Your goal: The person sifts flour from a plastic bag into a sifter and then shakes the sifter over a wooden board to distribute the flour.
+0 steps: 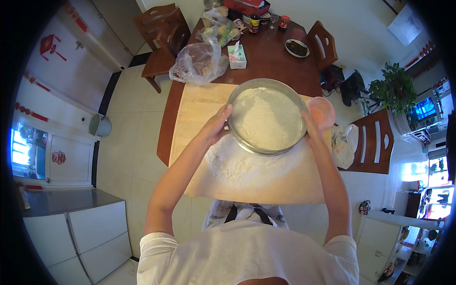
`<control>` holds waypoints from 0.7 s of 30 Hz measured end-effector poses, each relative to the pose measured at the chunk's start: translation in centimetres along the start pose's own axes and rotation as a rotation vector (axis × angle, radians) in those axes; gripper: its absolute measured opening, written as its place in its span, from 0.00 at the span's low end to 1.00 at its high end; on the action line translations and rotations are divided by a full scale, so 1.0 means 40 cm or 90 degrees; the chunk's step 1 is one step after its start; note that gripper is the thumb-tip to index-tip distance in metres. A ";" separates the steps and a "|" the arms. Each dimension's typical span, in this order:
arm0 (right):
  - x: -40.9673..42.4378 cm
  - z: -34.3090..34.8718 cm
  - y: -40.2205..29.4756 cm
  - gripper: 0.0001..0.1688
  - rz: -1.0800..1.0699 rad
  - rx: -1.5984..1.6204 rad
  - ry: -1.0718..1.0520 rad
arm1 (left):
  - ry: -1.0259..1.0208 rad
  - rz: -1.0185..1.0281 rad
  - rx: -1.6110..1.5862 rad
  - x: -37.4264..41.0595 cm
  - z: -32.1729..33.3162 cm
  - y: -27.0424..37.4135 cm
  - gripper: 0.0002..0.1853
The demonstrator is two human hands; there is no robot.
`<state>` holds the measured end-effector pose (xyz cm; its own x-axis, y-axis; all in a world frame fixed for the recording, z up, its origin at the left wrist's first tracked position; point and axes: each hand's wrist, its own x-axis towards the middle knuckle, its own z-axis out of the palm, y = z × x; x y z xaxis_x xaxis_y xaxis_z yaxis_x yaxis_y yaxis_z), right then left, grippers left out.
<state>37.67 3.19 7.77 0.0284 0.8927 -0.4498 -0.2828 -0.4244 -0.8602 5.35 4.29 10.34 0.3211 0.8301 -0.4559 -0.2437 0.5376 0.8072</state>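
Between both hands is a round metal flour sieve (243,143), held above a wooden board. My left hand (218,123) grips its left rim, the thumb on the outer wall. On the opposite rim my right hand (310,125) has hold of it. Pale flour (265,121) lies heaped in the sieve, spread over much of the mesh. Under and in front of it, a wide patch of sifted flour (235,165) covers part of the pastry board (199,107). Just right of my right hand stands a pink plastic bowl (323,110), partly hidden.
The board rests on a brown wooden table (267,67). Behind it are a plastic bag (199,64), a tissue box (237,58), a bottle (254,24) and a dish of dark food (297,48). A white bag (345,146) lies by a chair (377,142) at right.
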 end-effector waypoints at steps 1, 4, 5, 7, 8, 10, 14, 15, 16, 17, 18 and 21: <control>-0.024 0.043 0.010 0.29 -0.028 -0.119 -0.016 | 0.020 0.001 0.009 0.032 -0.050 -0.020 0.34; -0.162 0.197 -0.035 0.28 0.001 -0.333 -0.125 | -0.065 -0.034 -0.148 0.048 -0.165 -0.025 0.29; -0.128 0.169 -0.037 0.29 0.000 -0.258 -0.090 | -0.030 -0.028 -0.103 0.041 -0.152 -0.031 0.29; -0.036 0.033 -0.025 0.34 0.000 -0.105 0.001 | 0.024 -0.028 -0.013 -0.007 -0.030 -0.013 0.28; -0.012 0.000 -0.024 0.34 0.042 -0.040 -0.026 | -0.040 -0.012 -0.059 -0.019 -0.001 -0.014 0.30; -0.058 0.085 -0.015 0.33 -0.058 -0.190 -0.004 | 0.015 -0.020 -0.066 0.010 -0.036 0.000 0.29; -0.071 0.120 0.006 0.33 -0.030 -0.234 -0.060 | 0.013 -0.036 -0.092 0.028 -0.104 -0.011 0.30; -0.043 0.081 0.007 0.33 0.002 -0.177 -0.076 | 0.001 -0.031 -0.072 0.010 -0.090 -0.021 0.31; -0.035 0.058 -0.018 0.33 0.056 -0.054 -0.005 | 0.020 -0.072 -0.031 -0.005 -0.060 -0.022 0.31; -0.039 0.054 -0.014 0.32 0.048 -0.052 0.001 | -0.047 -0.065 -0.081 -0.019 -0.024 -0.023 0.31; -0.050 0.063 -0.016 0.32 0.036 -0.053 0.000 | -0.020 -0.039 -0.048 0.003 -0.042 -0.027 0.30; -0.110 0.152 0.016 0.31 0.015 -0.274 -0.025 | 0.044 -0.091 -0.099 0.067 -0.167 -0.035 0.28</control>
<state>31.53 -0.08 10.66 -0.0121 0.8838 -0.4678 0.1437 -0.4614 -0.8755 0.43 6.74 5.50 0.3009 0.7491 -0.5902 -0.3399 0.6625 0.6675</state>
